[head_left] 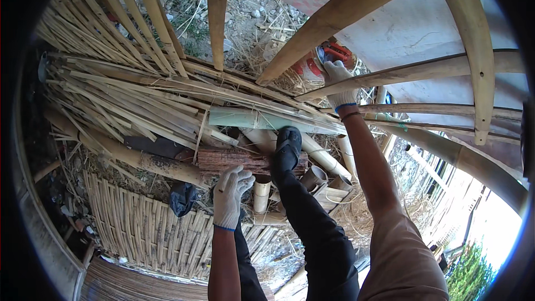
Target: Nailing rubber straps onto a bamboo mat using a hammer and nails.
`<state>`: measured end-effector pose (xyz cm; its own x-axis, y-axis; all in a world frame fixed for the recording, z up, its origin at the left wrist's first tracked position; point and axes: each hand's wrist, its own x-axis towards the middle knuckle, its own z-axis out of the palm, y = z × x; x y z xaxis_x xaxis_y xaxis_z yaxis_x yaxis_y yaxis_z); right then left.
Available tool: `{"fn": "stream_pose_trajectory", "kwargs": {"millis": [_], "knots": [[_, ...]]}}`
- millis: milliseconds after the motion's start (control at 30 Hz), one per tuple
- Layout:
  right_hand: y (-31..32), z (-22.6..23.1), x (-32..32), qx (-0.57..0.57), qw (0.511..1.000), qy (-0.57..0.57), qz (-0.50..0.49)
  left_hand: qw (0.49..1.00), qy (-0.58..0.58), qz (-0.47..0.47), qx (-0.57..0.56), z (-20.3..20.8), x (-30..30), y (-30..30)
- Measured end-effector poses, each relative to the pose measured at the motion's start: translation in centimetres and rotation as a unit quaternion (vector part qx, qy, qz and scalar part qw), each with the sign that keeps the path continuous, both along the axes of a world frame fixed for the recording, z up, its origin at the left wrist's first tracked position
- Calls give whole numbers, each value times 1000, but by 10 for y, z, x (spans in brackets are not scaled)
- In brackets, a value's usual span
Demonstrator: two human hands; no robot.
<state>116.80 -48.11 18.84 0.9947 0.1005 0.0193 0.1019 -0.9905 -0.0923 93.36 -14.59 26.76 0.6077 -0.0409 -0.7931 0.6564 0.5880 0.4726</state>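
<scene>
My left hand [227,195], in a white knitted glove, hangs over the near edge of a rough reddish-brown wood block [234,161]. Its fingers are loosely bent and apart, with nothing in them. My right hand [338,81], gloved alike, reaches far forward between bamboo strips. Its fingers close at a red tool [337,51] with a round disc-like part; a strip crosses in front of the hand and hides some of the grip. My black shoe [288,147] rests against a pale green split bamboo piece [231,117].
Long split bamboo strips [128,97] lie bundled at the left. Thick curved bamboo poles [356,14] cross the upper right. Short cut bamboo tubes [261,195] stand near my legs. A woven bamboo panel [145,217], a black plastic bag [183,199] and loose shavings [362,209] lie around.
</scene>
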Motion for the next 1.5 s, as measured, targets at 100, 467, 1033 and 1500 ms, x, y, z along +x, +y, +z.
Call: {"fn": "stream_pose_trajectory", "kwargs": {"millis": [100,467,1033,1500], "knots": [[5,2,-20,3,995,-98,9,994,-61,-91,-22,-1,53,-33],[-1,-15,-39,52,995,-87,-24,960,-48,-232,150,-112,267,-200],[-25,-152,56,167,985,-42,-21,905,-163,-226,321,-129,238,-205],[-19,-44,35,139,972,-81,-172,887,-151,-244,361,-140,237,-222]]}}
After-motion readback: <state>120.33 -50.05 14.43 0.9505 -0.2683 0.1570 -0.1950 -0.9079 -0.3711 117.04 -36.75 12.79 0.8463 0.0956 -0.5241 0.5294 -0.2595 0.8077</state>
